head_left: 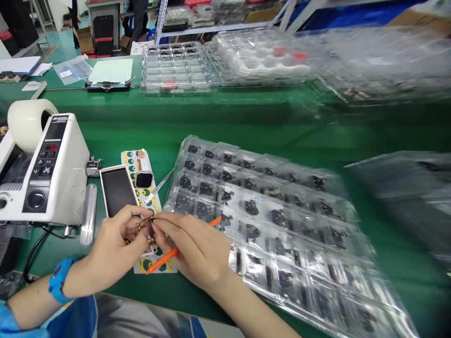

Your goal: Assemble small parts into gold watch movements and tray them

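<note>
My left hand (114, 246) and my right hand (192, 249) meet over the bench, pinching a small gold metal part (146, 223) between their fingertips. My right hand also holds an orange plastic pry tool (165, 256), whose tip pokes out past my fingers towards a clear blister tray (260, 202) of small black parts. Close to my left hand lies a black glass panel in a white frame (118, 190). Beyond my fingers, a smartwatch (144, 176) with a pale band and steel tweezers (160, 185) rest on a printed mat (139, 176).
An electric tape dispenser (44, 169) with a roll of clear tape stands at the left, beside a tally counter (93, 166). Stacked clear trays (176, 65) sit on the far green bench, and a blurred plastic sheet (398, 197) lies at the right.
</note>
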A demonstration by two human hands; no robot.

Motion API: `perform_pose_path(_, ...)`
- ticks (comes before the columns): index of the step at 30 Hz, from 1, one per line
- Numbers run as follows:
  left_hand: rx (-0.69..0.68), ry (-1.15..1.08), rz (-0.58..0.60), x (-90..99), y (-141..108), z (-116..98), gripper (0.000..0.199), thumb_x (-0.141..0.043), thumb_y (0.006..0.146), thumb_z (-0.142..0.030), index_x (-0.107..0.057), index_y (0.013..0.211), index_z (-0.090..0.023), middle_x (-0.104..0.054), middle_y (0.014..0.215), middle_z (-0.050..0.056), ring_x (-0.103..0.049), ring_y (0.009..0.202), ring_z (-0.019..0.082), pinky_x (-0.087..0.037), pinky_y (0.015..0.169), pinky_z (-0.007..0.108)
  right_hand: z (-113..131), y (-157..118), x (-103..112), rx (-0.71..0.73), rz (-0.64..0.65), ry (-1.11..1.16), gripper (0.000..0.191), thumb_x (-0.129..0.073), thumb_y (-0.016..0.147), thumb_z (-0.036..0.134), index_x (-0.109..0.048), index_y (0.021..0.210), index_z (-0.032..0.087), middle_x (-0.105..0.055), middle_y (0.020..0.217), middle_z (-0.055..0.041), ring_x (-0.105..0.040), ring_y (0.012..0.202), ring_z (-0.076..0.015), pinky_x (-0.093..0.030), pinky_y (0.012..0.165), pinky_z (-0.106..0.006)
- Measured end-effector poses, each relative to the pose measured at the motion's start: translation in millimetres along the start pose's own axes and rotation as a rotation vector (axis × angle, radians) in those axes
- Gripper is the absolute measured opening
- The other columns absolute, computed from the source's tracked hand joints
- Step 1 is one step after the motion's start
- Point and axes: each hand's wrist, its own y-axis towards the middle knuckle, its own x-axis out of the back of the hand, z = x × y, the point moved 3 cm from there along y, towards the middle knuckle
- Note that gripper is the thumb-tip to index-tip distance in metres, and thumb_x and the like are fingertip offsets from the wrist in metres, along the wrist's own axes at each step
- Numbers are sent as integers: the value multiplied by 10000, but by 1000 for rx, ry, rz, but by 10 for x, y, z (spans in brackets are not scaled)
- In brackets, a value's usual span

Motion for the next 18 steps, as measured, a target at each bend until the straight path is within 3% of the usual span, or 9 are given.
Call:
perform_pose_path(4,1,-29,-7,11,-1,31,187,-639,832,-249,-602,1005,-187,-683,715,9,-668,695,163,-569,676,272,-12,-7,4,23,27,-16,120,-538,904,64,-592,966,152,-759,813,-104,-656,628,-164,-520,556,-271)
perform_pose_path(18,-109,115,3,11,-7,34,144,-584,876,-247,-596,1014,-207,-646,686,-10,-613,628,143,-441,557,229,61,-11,-5,-85,-53,-59,153,-617,845,57,-593,959,155,-747,786,-105,-646,612,-181,-487,532,-289)
